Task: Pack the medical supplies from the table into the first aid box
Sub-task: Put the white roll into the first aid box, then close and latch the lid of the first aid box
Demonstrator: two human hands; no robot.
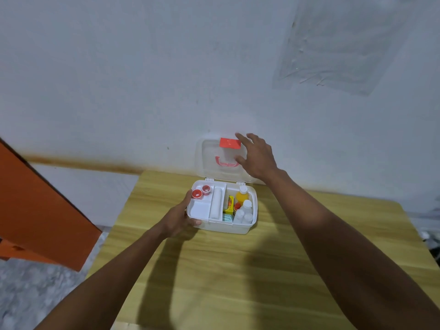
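The white first aid box (240, 228) sits open at the far middle of the wooden table (262, 270). Its clear lid (209, 160), with a red label and red handle, stands upright against the wall. My left hand (177, 217) grips the box's front left corner, thumb on the rim. My right hand (256, 157) is spread over the lid's right side, fingers apart, touching or just off it. Inside, a white tray (198, 209) holds two red tape rolls (201, 191) and a white bandage roll (216, 203). Beside it stand an orange bottle (242, 195), white bottles (246, 210) and small coloured packets (229, 206).
The table's left edge runs beside an orange panel (35, 210) and a speckled floor (28, 294). A white wall stands directly behind the box, with a clear plastic sheet (338, 44) stuck high on the right.
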